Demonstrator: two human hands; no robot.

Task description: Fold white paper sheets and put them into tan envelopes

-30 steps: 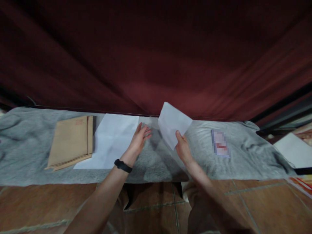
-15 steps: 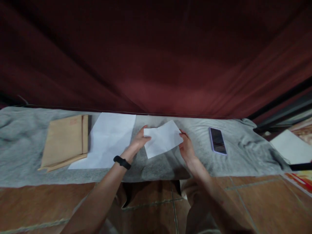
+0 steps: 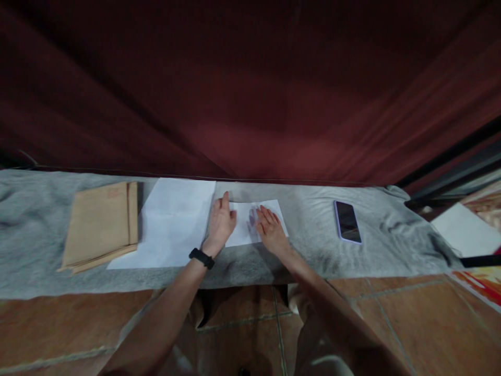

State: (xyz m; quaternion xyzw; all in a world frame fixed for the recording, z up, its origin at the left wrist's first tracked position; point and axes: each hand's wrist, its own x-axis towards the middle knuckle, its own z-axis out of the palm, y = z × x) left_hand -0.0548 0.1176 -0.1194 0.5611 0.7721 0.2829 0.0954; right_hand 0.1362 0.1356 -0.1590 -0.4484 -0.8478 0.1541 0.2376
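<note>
A folded sheet of white paper (image 3: 243, 237) lies on the grey cloth in front of me. My left hand (image 3: 222, 219), with a black band on its wrist, rests at the paper's left edge, fingers extended and thumb out over it. On the paper's right half my right hand (image 3: 271, 230) lies with fingers stretched, palm down. Just left of my left hand is a larger sheet of white paper (image 3: 176, 224). Its lower left part runs under a stack of brown envelopes (image 3: 99, 224).
To the right a phone (image 3: 348, 222) with a purple case lies on the grey cloth (image 3: 313, 261). A dark red curtain (image 3: 250, 104) hangs behind the cloth. At the far right are a white board-like sheet (image 3: 467, 230) and a colourful printed item (image 3: 483, 284). Brown tiles (image 3: 410, 313) cover the floor.
The folded paper, held up between both hands before, now lies on the cloth. My right hand has let go of its right edge and moved left onto its surface; my left fingers have opened.
</note>
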